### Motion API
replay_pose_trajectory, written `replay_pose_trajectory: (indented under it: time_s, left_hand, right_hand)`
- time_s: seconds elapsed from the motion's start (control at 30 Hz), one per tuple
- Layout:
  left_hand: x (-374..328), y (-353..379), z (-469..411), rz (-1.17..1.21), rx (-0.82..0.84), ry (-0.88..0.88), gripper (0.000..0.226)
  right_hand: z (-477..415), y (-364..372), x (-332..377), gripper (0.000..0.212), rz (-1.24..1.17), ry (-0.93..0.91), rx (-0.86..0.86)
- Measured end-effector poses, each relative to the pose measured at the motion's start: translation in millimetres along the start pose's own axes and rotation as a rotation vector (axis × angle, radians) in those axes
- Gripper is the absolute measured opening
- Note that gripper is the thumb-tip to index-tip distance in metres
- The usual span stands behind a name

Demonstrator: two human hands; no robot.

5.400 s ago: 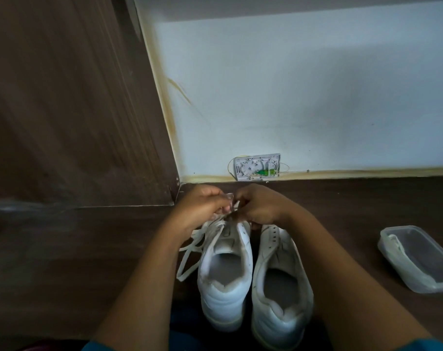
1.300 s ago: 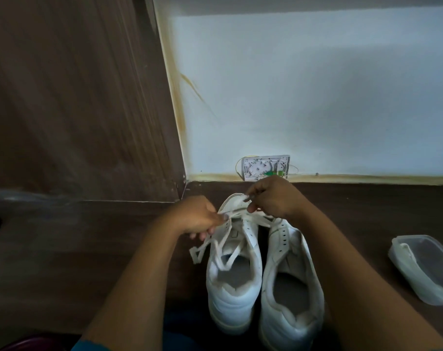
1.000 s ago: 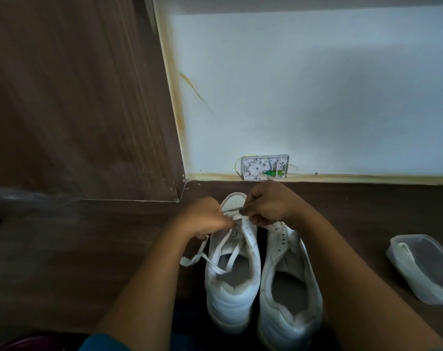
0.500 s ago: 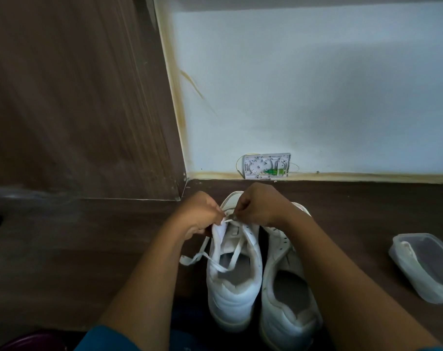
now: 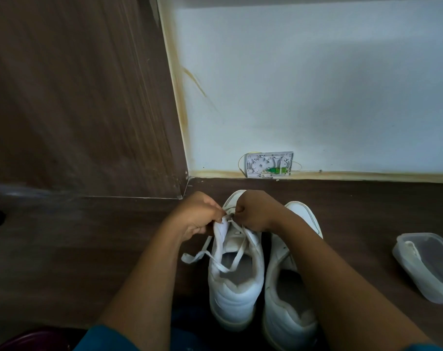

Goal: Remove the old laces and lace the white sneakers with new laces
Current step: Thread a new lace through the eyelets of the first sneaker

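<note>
Two white sneakers stand side by side on the dark wooden floor, heels toward me. The left sneaker carries a white lace whose loose ends cross its opening and trail off to the left. The right sneaker shows no lace. My left hand grips the left eyelet flap and the lace near the toe end. My right hand pinches the lace at the same spot, fingertips almost touching the left hand. Both hands hide the front eyelets.
A clear plastic container with something white inside lies on the floor at the right. A white wall box with a green part sits at the base of the white wall. A brown wooden panel stands on the left.
Both hands have drawn close together over the left sneaker's front. The right hand dropped from its raised position, and the loose lace ends settled across the shoe opening and to the left.
</note>
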State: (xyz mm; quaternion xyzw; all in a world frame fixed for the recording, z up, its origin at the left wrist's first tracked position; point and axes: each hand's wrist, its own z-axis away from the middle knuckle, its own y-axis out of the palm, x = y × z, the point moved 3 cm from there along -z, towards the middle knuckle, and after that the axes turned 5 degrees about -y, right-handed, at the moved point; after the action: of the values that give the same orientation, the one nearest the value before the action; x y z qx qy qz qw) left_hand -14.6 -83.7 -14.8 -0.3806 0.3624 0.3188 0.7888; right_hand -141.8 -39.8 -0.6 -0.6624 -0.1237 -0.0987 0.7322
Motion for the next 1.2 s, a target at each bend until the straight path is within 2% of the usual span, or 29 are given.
replay_pose_trajectory:
  time_s: [0.13, 0.3, 0.4, 0.5, 0.57, 0.63, 0.83, 0.9, 1.07, 1.2]
  left_hand:
    - [-3, 2, 4, 0.073, 0.050, -0.011, 0.017]
    - [-5, 4, 5, -0.015, -0.011, 0.002, 0.010]
    - [-5, 4, 6, -0.025, -0.014, 0.009, 0.010]
    - [-8, 6, 9, -0.058, -0.010, 0.048, 0.013]
    - [-15, 7, 13, -0.155, -0.045, 0.131, 0.014]
    - [-20, 11, 15, -0.279, -0.059, 0.202, 0.013]
    - [-30, 29, 16, -0.712, -0.135, 0.292, 0.012]
    - [-31, 31, 15, -0.763, -0.171, 0.329, 0.011]
    - [-35, 38, 16, -0.910, -0.236, 0.321, 0.026]
    - [-38, 43, 17, -0.930, -0.295, 0.342, 0.025]
  right_hand:
    - [-1, 1, -1, 0.039, -0.002, -0.014, 0.002]
    - [-4, 5, -2, 0.035, 0.002, 0.039, 0.007]
    - [-5, 2, -2, 0.022, -0.037, 0.028, 0.028]
    - [0, -16, -14, 0.036, -0.134, 0.028, -0.105]
    - [5, -29, -27, 0.045, -0.172, 0.094, -0.214]
    - [8, -34, -38, 0.029, -0.135, 0.136, -0.277]
    - [5, -15, -30, 0.016, -0.159, 0.057, -0.066]
    - [6, -12, -28, 0.015, -0.144, 0.045, -0.021]
    - [12, -16, -21, 0.012, -0.030, -0.046, -0.082]
    - [13, -12, -22, 0.014, 0.003, -0.046, -0.061]
